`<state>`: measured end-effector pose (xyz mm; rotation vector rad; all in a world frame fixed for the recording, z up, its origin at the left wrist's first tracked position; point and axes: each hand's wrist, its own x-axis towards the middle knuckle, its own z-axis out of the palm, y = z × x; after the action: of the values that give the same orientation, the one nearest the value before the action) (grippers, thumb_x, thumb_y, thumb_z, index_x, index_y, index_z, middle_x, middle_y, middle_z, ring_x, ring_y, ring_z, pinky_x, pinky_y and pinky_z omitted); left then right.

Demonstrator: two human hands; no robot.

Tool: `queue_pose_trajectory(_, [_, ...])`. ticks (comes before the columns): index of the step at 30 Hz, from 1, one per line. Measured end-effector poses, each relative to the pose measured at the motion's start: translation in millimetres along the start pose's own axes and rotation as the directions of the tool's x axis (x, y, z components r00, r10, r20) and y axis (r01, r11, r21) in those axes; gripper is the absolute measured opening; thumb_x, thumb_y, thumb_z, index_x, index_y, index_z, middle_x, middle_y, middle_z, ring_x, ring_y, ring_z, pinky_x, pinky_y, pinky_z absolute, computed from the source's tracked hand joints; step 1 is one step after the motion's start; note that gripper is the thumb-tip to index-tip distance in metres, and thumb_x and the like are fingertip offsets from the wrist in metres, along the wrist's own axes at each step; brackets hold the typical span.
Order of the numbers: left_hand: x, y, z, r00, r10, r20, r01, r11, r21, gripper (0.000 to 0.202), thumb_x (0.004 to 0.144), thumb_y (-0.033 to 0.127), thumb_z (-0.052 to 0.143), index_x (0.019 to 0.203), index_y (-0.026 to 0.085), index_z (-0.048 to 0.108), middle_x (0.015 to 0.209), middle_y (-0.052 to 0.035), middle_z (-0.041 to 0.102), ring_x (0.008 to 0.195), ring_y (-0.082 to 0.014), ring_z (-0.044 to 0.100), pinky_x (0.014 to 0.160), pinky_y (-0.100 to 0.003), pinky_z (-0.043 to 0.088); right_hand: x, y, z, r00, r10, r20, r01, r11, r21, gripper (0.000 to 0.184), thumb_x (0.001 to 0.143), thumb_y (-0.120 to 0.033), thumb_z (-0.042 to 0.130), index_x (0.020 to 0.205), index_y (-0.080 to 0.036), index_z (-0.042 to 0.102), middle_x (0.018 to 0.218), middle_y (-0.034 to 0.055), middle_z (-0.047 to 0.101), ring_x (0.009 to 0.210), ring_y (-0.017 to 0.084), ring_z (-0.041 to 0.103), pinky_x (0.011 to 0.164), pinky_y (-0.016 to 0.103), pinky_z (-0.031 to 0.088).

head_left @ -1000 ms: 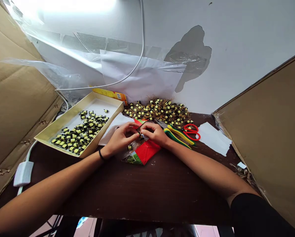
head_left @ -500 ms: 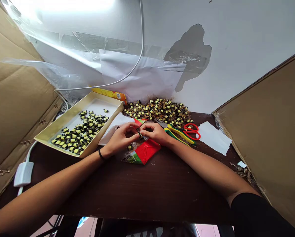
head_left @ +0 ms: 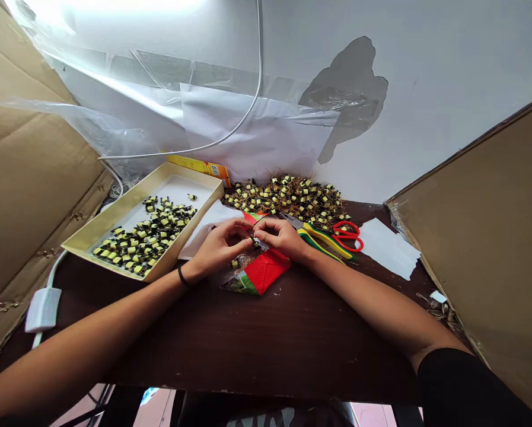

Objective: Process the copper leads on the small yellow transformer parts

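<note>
Biggest risk here, I reckon, is the tiny yellow-and-black coil part (head_left: 253,241) slipping out and getting lost in the mess, since it's only pinched at the fingertips over the red wrapper (head_left: 266,271) on the desk (head_left: 292,338). Left hand (head_left: 219,246) and right hand (head_left: 281,237) are both curled nearly closed, fingertips meeting on that part, with the loose pile (head_left: 287,198) just behind and the pliers (head_left: 319,237) beside the right hand.

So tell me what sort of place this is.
Probably a makeshift home workbench for small electronic parts: a loose pile of small yellow wound components on a dark wooden table, more sorted in a shallow cardboard tray, with pliers and cardboard sheets as side walls.
</note>
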<state>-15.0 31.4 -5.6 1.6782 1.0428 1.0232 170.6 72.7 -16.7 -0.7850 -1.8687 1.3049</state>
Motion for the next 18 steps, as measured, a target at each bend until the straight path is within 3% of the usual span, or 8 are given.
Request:
queue_pose_trajectory(11, [-0.4,-0.4,0.3,0.999,-0.043,-0.002,0.043,0.998,-0.045,0.036,0.077,0.036,0.07,0.104,0.015,0.057,0.083,-0.0057,0.071,0.075,-0.0179,0.067,0.068,-0.029,0.053,-1.0,2.4,1.1,0.989,-0.011,-0.148,0.027,0.994,0.108,0.028,0.075,-0.047,0.067,0.072,-0.019,0.062,0.082,0.0021,0.064,0.082,0.015,0.057,0.082,0.031,0.046])
queue_pose_trajectory(18, [-0.3,0.1,-0.1,1.0,-0.028,-0.003,0.028,0.999,-0.038,0.037,0.077,0.036,0.07,0.104,0.014,0.057,0.086,-0.0069,0.07,0.076,-0.0182,0.067,0.069,-0.029,0.052,-1.0,-1.9,1.5,0.997,0.016,-0.071,-0.012,0.998,0.062,0.028,0.077,-0.046,0.064,0.074,-0.018,0.063,0.076,0.0006,0.061,0.074,0.014,0.054,0.073,0.029,0.045])
